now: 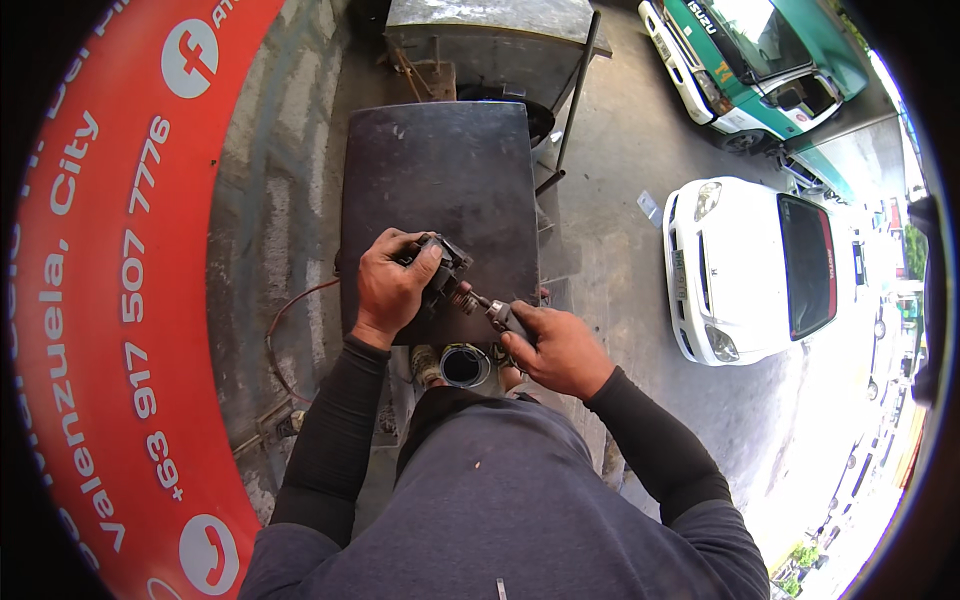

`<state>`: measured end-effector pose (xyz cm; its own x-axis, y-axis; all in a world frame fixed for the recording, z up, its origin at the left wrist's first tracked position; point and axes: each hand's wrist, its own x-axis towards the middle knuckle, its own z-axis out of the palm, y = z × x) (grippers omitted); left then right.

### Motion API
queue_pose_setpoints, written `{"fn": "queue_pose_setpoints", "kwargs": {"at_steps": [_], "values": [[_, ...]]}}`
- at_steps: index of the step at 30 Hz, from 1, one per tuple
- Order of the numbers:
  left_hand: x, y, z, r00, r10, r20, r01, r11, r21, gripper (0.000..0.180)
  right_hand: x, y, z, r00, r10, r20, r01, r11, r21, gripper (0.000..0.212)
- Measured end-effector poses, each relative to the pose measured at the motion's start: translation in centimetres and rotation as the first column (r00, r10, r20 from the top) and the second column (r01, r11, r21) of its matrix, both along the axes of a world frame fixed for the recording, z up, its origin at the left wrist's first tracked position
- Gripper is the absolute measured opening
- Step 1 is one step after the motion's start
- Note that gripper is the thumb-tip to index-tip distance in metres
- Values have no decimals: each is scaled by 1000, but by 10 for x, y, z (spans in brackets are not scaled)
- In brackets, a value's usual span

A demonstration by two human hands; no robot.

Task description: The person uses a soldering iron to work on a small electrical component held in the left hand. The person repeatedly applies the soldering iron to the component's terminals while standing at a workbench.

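Over the near part of a dark metal tabletop (430, 150), my left hand (392, 288) is wrapped round a blackened metal machine part (446, 268), its thumb on top. The part is blocky with an uneven outline; its exact kind cannot be made out. My right hand (562, 348) grips a hand-held rotary grinder (508, 318) with a silvery nose and thin shank. A small reddish-brown round tip (464, 297) at the shank's end lies against or very close to the part's lower right side. The palm hides much of the grinder's body.
An open bucket (466, 366) with dark contents stands below the table's near edge, between my feet. A thin reddish hose (272, 345) curves at the left. A metal cabinet (490, 20) stands beyond. Rightward are a white car (740, 270) and a green-white truck (740, 60); leftward, a red banner (110, 300).
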<state>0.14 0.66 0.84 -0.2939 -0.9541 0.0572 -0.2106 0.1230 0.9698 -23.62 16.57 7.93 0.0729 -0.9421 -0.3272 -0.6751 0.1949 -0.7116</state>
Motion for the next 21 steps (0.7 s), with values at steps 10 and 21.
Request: {"fn": "queue_pose_setpoints", "kwargs": {"at_steps": [10,21], "values": [[-1,-3,-4,1000,1,14,-1,1000,-8,34,-2,-3,2,999,27,-33,-28,999,-35,35],[-2,-8,-6,1000,-3,20,3,1000,-13,35,-2,0,1,996,33,-87,-37,998,-49,39]]}}
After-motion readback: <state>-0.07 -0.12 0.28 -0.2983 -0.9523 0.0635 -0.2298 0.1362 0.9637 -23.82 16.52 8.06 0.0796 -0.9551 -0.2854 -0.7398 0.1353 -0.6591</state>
